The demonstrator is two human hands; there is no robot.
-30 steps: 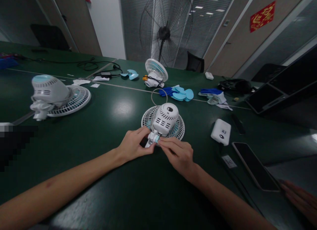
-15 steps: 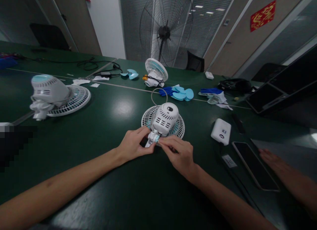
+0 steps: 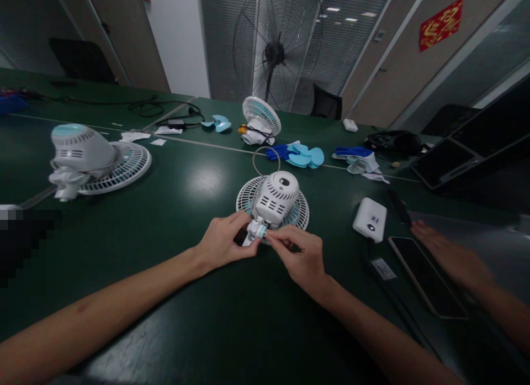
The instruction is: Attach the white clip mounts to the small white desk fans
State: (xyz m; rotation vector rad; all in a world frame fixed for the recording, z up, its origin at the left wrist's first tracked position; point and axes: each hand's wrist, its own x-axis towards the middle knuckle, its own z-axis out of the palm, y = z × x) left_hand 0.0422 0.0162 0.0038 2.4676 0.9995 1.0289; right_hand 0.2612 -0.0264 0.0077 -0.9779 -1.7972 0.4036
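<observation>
A small white fan point(image 3: 275, 200) lies grille-down on the dark green table in front of me, its motor housing upward. My left hand point(image 3: 226, 241) pinches the clamp bracket point(image 3: 253, 229) at the near end of the fan, thumb below and fingers on its left side. From the right, my right hand point(image 3: 300, 255) has its thumb and fingertips closed on a light-blue knob point(image 3: 261, 230) on that bracket. The fingertips cover part of the knob. A loose wire ring point(image 3: 266, 161) stands behind the fan.
Another white fan point(image 3: 83, 158) lies at the left, and a third fan point(image 3: 260, 122) stands at the back. Blue fan blades point(image 3: 305, 156) lie beyond mine. At the right are a power bank point(image 3: 370, 219), a phone point(image 3: 426, 277) and another person's hand point(image 3: 451, 258).
The other person's hand has moved left and away from me, beside the phone. My own hands stay on the bracket and knob, almost unmoved.
</observation>
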